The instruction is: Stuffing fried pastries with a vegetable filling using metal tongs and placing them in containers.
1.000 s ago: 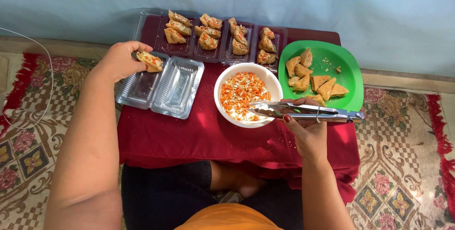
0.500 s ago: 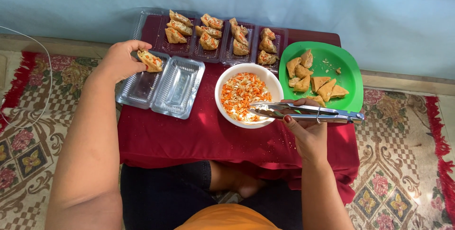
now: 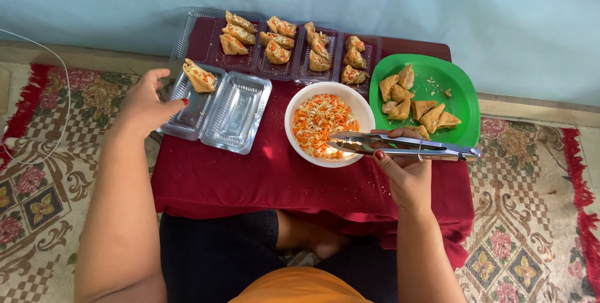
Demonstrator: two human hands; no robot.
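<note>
Golden stuffed pastry [image 3: 199, 76] in clear tray [image 3: 237, 115], just beyond open left hand [image 3: 145, 101]; right hand [image 3: 406, 168] gripping tongs [image 3: 400, 146].

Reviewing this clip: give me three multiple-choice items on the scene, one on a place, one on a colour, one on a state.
1. Where do the tips of the metal tongs lie?
A. over the white bowl
B. over the green plate
C. on the carpet

2. What colour is the cloth on the table?
A. blue
B. dark red
C. yellow

3. How is the clear container by the left hand?
A. shut
B. open, one pastry in it
C. open, full

Answers: 1 A, the right hand holds the tongs with their tips above the shredded filling; 2 B, the cloth is maroon; 3 B, one half holds a single pastry, the other half is bare.
</note>
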